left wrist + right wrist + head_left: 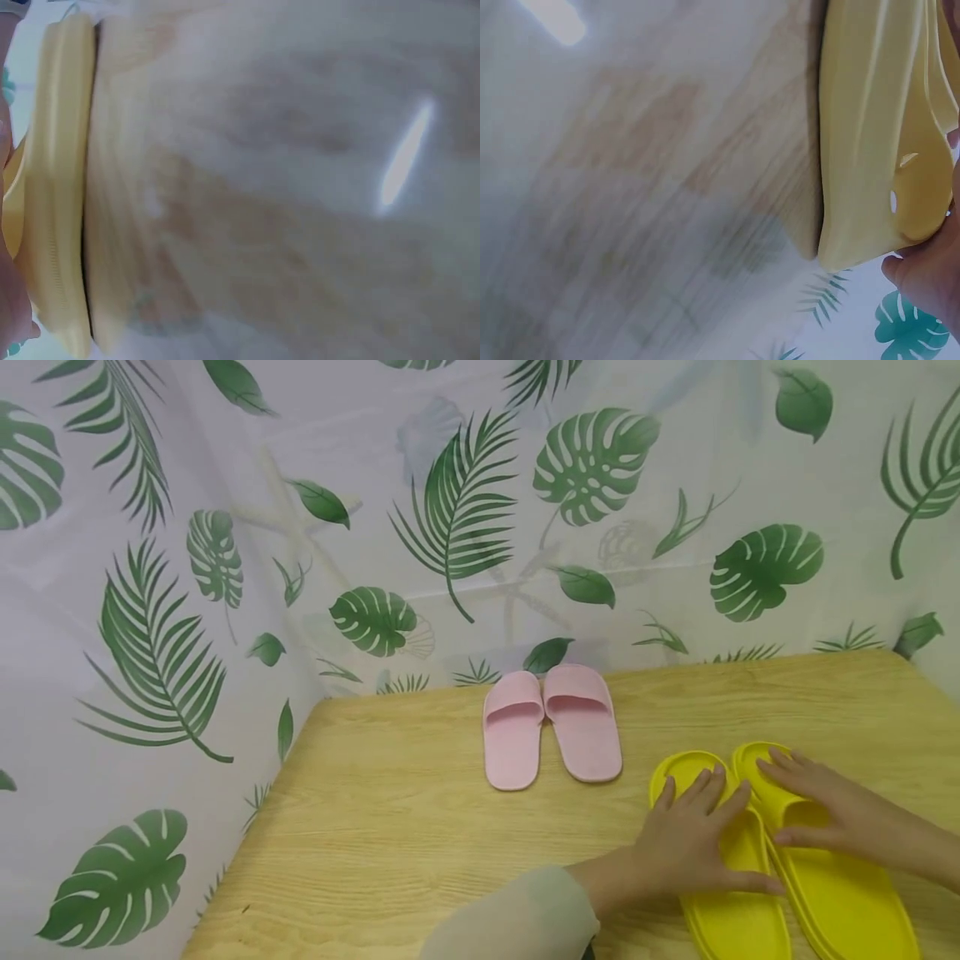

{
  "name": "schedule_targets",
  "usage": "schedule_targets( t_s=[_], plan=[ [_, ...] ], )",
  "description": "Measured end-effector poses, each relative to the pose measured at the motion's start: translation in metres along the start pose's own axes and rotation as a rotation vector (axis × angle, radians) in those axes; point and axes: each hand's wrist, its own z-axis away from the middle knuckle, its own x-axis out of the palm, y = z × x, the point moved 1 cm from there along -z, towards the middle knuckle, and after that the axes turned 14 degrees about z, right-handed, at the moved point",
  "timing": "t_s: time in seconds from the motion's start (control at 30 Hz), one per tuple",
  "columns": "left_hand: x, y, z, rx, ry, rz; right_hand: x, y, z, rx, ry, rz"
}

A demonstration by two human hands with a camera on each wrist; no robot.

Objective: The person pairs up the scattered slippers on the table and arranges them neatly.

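Two yellow slippers lie side by side at the right of the table, the left one [738,922] and the right one [855,902] close together with toes toward the wall. My left hand [686,843] rests over the strap of the left slipper, fingers spread and thumb stretched across toward the other. Over the right slipper's strap lies my right hand [840,806], fingers extended and thumb reaching left. Each wrist view shows a slipper's outer side edge-on, the left slipper [60,187] and the right slipper [862,142], with part of the hand at its strap.
A pair of pink slippers, the left pink slipper [512,752] and the right pink slipper [588,747], stands at the back of the wooden table [390,827]. Behind it and at the left rises a white leaf-print covering [300,610].
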Motion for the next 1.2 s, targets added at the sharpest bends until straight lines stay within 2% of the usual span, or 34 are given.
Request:
schedule_targets(
  t_s=[0.1,0.37,0.43,0.53,0.6,0.67,0.8,0.87,0.97,1.1,1.2],
  plan=[
    [0.002,0.000,0.002,0.012,-0.017,-0.032,-0.002,-0.004,0.004,-0.013,0.008,0.049],
    [-0.004,0.004,0.013,0.052,-0.029,-0.092,-0.012,-0.021,0.008,0.042,-0.061,0.101],
    [-0.004,0.006,0.017,0.055,-0.033,-0.099,-0.015,-0.026,0.009,0.008,-0.026,0.145],
    [-0.004,0.008,0.023,0.061,-0.039,-0.121,-0.021,-0.032,0.011,-0.081,0.079,0.197],
    [-0.004,0.010,0.028,0.071,-0.040,-0.141,-0.024,-0.035,0.013,-0.154,0.157,0.216],
    [-0.003,0.011,0.032,0.081,-0.040,-0.150,-0.027,-0.036,0.015,-0.219,0.196,0.209],
    [-0.002,0.016,0.042,0.117,-0.062,-0.178,-0.027,-0.034,0.021,-0.320,0.205,0.170],
    [-0.002,0.017,0.048,0.139,-0.063,-0.224,-0.024,-0.032,0.025,-0.354,0.203,0.134],
    [0.001,0.017,0.057,0.146,-0.114,-0.323,-0.017,-0.031,0.031,-0.398,0.198,0.109],
    [0.004,0.018,0.066,0.150,-0.188,-0.381,-0.010,-0.033,0.040,-0.432,0.195,0.151],
    [0.004,0.020,0.068,0.150,-0.210,-0.377,-0.011,-0.037,0.043,-0.456,0.200,0.196]
  ],
)
